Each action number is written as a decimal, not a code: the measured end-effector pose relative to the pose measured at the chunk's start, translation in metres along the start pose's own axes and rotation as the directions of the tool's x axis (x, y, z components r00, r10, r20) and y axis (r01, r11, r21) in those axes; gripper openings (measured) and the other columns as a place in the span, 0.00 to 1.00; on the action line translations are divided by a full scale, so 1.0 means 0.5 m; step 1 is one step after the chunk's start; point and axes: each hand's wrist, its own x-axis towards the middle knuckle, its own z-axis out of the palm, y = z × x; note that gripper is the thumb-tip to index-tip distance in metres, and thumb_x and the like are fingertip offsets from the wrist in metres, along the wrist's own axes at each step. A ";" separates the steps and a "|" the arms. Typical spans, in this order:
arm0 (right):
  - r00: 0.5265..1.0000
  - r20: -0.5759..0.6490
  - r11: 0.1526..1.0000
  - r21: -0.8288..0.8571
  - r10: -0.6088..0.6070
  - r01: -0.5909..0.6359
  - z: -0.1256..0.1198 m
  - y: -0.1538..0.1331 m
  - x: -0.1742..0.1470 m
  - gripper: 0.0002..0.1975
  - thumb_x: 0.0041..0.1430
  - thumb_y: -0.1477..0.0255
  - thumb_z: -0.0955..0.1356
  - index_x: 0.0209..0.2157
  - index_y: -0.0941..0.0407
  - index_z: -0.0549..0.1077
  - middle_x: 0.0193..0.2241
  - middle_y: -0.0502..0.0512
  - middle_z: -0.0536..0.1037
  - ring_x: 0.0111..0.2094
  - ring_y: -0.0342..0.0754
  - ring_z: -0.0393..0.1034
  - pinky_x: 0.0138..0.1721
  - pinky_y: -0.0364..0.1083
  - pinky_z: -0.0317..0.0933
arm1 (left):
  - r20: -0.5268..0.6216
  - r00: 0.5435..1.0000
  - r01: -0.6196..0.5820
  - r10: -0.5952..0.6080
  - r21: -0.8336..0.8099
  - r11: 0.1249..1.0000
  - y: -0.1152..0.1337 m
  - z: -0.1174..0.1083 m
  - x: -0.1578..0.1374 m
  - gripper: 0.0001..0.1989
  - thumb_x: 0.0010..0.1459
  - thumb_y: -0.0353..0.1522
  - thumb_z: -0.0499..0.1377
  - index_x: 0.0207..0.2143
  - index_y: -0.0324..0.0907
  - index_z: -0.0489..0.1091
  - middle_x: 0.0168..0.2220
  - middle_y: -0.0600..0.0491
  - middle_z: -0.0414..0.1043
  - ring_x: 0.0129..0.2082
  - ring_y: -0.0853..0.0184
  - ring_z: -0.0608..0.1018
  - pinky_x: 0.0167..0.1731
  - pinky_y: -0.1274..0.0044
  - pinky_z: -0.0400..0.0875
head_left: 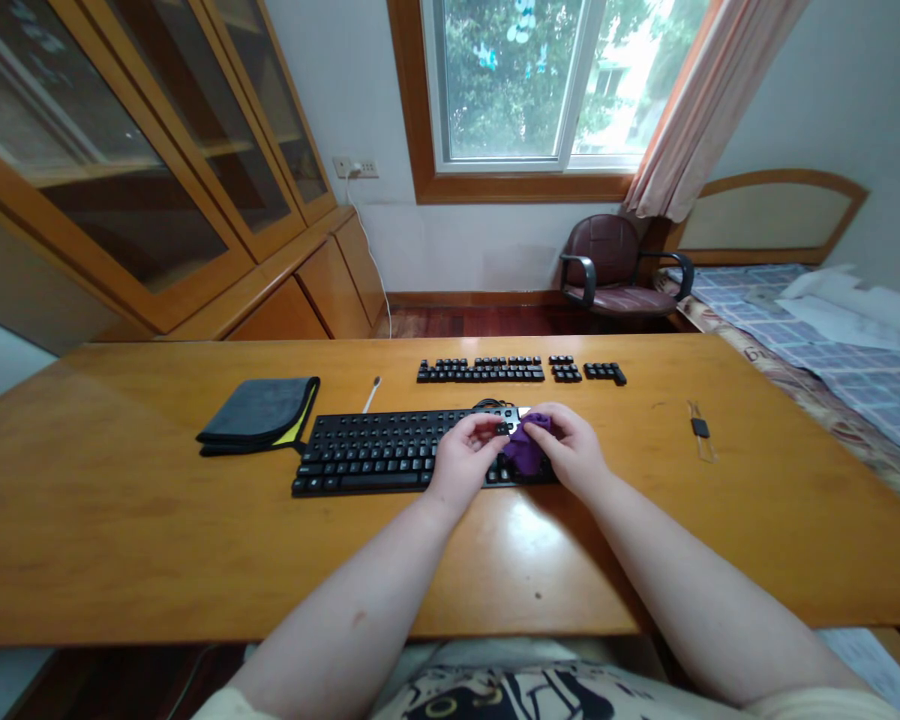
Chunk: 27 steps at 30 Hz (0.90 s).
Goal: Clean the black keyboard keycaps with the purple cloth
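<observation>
- The right hand [576, 452] pinches a crumpled purple cloth [526, 450] between thumb and fingers, just above the right part of the keyboard.
- The left hand [466, 462] faces it, thumb and fingertips nearly together on what looks like a small black keycap [503, 428], at the edge of the cloth; the fingers partly hide it.
- Beneath both hands lies a black computer keyboard [375, 453], its long side facing the person. Its left part shows rows of keys; the hands and cloth cover much of its right part.
- Just behind the keyboard is a loop of black cable [491, 404].
- Farther back, loose black keycaps [480, 371] sit in neat rows, in one long group and two shorter ones to its right.
- Behind the keyboard's left part lies a small brush [372, 394] with a white handle and dark head.
- To the left is a folded grey cloth [259, 410] with yellow showing at its edge.
- Well to the right lies a black keycap puller [700, 428] with wire loops.
- All rest on a glossy wooden table [157, 545]. Beyond it stand a maroon armchair [607, 262] and a window [510, 90].
</observation>
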 end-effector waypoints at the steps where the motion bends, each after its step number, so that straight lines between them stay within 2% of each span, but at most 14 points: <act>1: 1.000 0.015 1.000 -0.002 -0.015 0.015 0.001 -0.001 -0.001 0.05 0.55 0.69 0.66 0.34 0.53 0.73 0.33 0.54 0.75 0.37 0.49 0.69 0.40 0.48 0.62 | -0.005 1.000 -0.007 0.007 0.011 1.000 -0.001 0.000 0.000 0.13 0.44 0.28 0.64 0.35 0.40 0.72 0.34 0.52 0.74 0.34 0.69 0.76 0.40 0.74 0.71; 5: 0.996 0.057 0.997 -0.039 -0.067 0.069 0.005 -0.004 -0.003 0.06 0.57 0.70 0.65 0.35 0.53 0.73 0.34 0.54 0.75 0.39 0.50 0.68 0.43 0.50 0.61 | -0.025 0.998 -0.053 0.056 0.096 0.994 -0.005 -0.004 0.001 0.13 0.43 0.28 0.64 0.35 0.40 0.72 0.34 0.52 0.73 0.32 0.70 0.74 0.37 0.76 0.71; 10: 1.000 0.023 1.000 -0.003 0.003 -0.003 0.008 0.008 -0.003 0.09 0.57 0.73 0.62 0.37 0.53 0.71 0.36 0.54 0.74 0.39 0.49 0.68 0.43 0.49 0.61 | -0.022 0.996 -0.082 0.087 0.161 0.984 -0.008 -0.007 0.002 0.13 0.46 0.30 0.63 0.37 0.40 0.72 0.30 0.53 0.71 0.27 0.72 0.72 0.32 0.78 0.70; 14: 0.999 0.043 0.999 0.039 -0.018 0.016 0.007 0.011 -0.001 0.08 0.52 0.78 0.61 0.29 0.54 0.70 0.30 0.51 0.73 0.35 0.47 0.68 0.40 0.48 0.61 | 0.016 0.991 -0.131 0.132 0.270 0.954 -0.014 -0.011 0.000 0.13 0.48 0.31 0.62 0.39 0.41 0.72 0.31 0.53 0.70 0.27 0.72 0.70 0.32 0.78 0.69; 16: 0.997 0.073 0.999 0.040 -0.017 0.014 0.004 0.003 0.000 0.07 0.51 0.77 0.62 0.28 0.54 0.71 0.30 0.51 0.73 0.35 0.47 0.68 0.40 0.48 0.61 | 0.036 0.987 -0.160 0.157 0.326 0.932 -0.014 -0.012 -0.001 0.13 0.48 0.32 0.62 0.39 0.42 0.72 0.32 0.53 0.70 0.26 0.72 0.70 0.33 0.77 0.69; 21: 0.988 0.139 0.998 0.000 0.064 -0.065 0.005 -0.017 -0.002 0.09 0.49 0.71 0.69 0.35 0.55 0.73 0.33 0.54 0.76 0.36 0.50 0.70 0.41 0.49 0.62 | 0.120 0.966 -0.258 0.229 0.432 0.864 -0.002 -0.015 -0.006 0.11 0.49 0.32 0.63 0.38 0.43 0.73 0.32 0.54 0.69 0.26 0.72 0.69 0.31 0.78 0.69; 27: 0.968 0.119 0.974 0.010 0.223 -0.225 0.012 -0.013 0.003 0.09 0.45 0.68 0.71 0.30 0.55 0.74 0.30 0.52 0.77 0.34 0.49 0.71 0.40 0.48 0.63 | 0.171 0.939 -0.343 0.297 0.497 0.797 0.006 -0.015 -0.008 0.12 0.49 0.29 0.63 0.39 0.44 0.73 0.31 0.54 0.70 0.27 0.71 0.71 0.34 0.76 0.70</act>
